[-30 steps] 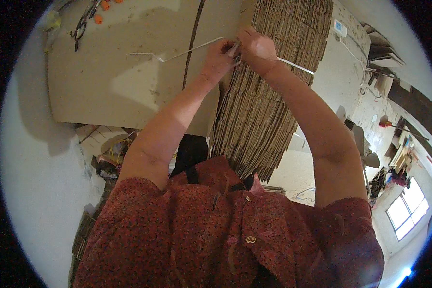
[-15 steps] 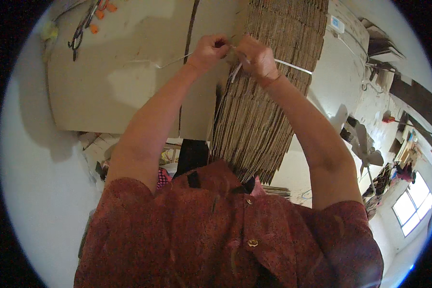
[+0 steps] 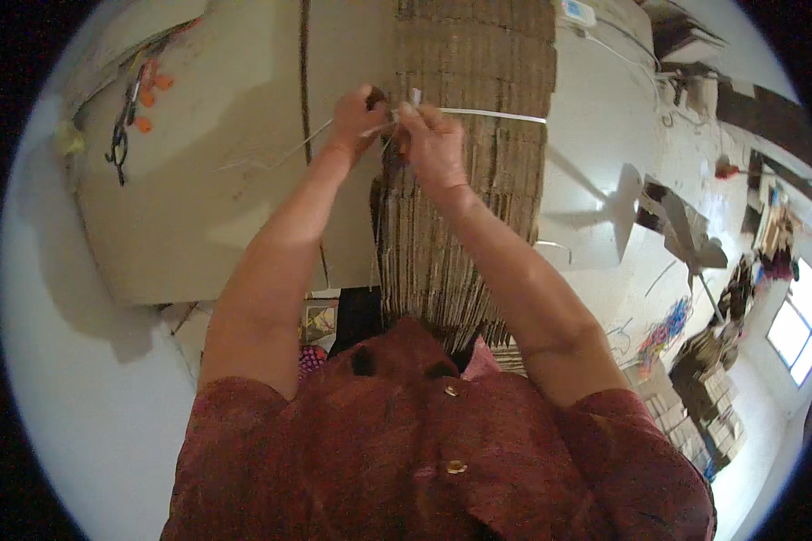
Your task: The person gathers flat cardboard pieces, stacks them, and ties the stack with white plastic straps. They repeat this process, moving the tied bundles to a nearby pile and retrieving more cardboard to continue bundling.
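Observation:
A white strap (image 3: 496, 114) runs across a tall stack of brown corrugated cardboard (image 3: 465, 59) and reaches my hands at the stack's left edge. My left hand (image 3: 359, 122) is closed in a pinch on the strap, with a loose tail trailing left from it over the pale board. Beside it, almost touching, my right hand (image 3: 431, 140) pinches the strap too, and a short white end sticks up above its fingers. The exact crossing of the strap between the fingertips is too small to make out.
Scissors (image 3: 117, 153) and several orange pieces (image 3: 144, 124) lie on the pale board (image 3: 235, 207) at the left. A fan (image 3: 686, 239) stands on the right. Beyond it are a bundle of coloured cords (image 3: 668, 329) and more stacked cardboard (image 3: 708, 406).
The view has shifted, so the stack and board appear further left. Both hands stay close together on the strap; a white end now sticks up above the right fingers.

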A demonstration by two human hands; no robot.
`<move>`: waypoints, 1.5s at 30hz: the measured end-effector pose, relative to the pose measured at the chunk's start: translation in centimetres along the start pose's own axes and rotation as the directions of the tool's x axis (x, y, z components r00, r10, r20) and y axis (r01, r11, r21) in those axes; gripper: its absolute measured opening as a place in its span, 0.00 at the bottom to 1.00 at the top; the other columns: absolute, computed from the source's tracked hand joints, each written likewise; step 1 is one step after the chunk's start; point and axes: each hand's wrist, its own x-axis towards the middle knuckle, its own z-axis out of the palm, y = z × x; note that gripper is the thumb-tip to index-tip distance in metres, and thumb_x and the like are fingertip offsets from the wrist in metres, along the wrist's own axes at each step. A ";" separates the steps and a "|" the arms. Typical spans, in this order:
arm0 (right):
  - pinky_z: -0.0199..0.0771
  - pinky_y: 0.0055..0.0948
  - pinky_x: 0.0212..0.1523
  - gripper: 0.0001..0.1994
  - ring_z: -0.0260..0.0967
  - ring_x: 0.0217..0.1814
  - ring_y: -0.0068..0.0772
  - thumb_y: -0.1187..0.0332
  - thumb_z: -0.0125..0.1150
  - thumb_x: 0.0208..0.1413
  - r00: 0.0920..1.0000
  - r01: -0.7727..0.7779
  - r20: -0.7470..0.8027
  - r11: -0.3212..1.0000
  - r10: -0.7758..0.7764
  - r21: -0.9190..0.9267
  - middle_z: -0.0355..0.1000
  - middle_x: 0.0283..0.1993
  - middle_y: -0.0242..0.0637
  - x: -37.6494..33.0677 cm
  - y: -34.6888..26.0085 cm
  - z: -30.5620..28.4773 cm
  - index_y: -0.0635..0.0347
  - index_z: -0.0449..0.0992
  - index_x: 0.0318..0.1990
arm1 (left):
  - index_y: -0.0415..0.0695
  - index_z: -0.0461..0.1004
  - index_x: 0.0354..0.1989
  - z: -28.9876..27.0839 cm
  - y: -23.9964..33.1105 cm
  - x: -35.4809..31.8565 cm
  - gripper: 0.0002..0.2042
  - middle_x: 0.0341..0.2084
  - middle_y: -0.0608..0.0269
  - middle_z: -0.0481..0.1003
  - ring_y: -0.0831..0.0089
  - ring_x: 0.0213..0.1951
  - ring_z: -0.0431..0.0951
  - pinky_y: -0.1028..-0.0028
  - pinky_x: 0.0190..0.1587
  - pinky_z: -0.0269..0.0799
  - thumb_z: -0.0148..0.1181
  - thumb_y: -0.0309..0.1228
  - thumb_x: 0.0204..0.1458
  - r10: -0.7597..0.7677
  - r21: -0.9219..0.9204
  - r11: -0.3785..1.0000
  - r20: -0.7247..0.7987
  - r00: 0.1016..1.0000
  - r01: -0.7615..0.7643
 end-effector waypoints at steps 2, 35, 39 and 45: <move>0.54 0.18 0.18 0.13 0.56 0.17 0.16 0.65 0.52 0.51 0.997 -0.018 -0.075 0.997 0.023 0.069 0.62 0.16 0.28 0.0 0.1 0.4 0.62 0.68 0.18 | 0.35 0.67 0.30 0.0 -0.6 0.5 0.08 0.25 0.56 0.70 0.75 0.28 0.68 0.75 0.32 0.65 0.51 0.26 0.42 -0.020 -0.142 0.990 0.024 1.000 0.023; 0.61 0.28 0.14 0.08 0.62 0.12 0.31 0.73 0.51 0.41 0.594 -0.334 -0.719 0.924 0.360 0.187 0.66 0.13 0.42 -4.9 18.3 -24.3 0.66 0.69 0.16 | 0.46 0.71 0.30 17.3 4.1 -13.9 0.08 0.38 0.66 0.67 0.65 0.51 0.60 0.56 0.55 0.45 0.57 0.30 0.40 0.544 0.289 0.247 0.749 0.379 -0.925; 0.65 0.28 0.19 0.09 0.65 0.16 0.30 0.69 0.52 0.42 0.691 -0.305 -0.677 0.951 0.253 0.044 0.67 0.15 0.43 -3.6 13.9 -23.7 0.66 0.72 0.19 | 0.47 0.71 0.27 17.3 3.8 -13.9 0.06 0.37 0.68 0.67 0.67 0.49 0.61 0.55 0.54 0.47 0.58 0.30 0.39 0.565 0.291 0.237 0.735 0.375 -0.927; 0.67 0.37 0.32 0.11 0.68 0.29 0.47 0.64 0.53 0.41 0.580 -0.301 -0.811 0.945 0.076 -0.127 0.70 0.25 0.49 -0.9 13.6 -22.9 0.64 0.74 0.26 | 0.48 0.71 0.28 17.3 3.5 -13.9 0.08 0.37 0.69 0.67 0.67 0.49 0.61 0.57 0.55 0.47 0.59 0.30 0.37 0.569 0.298 0.244 0.727 0.385 -0.923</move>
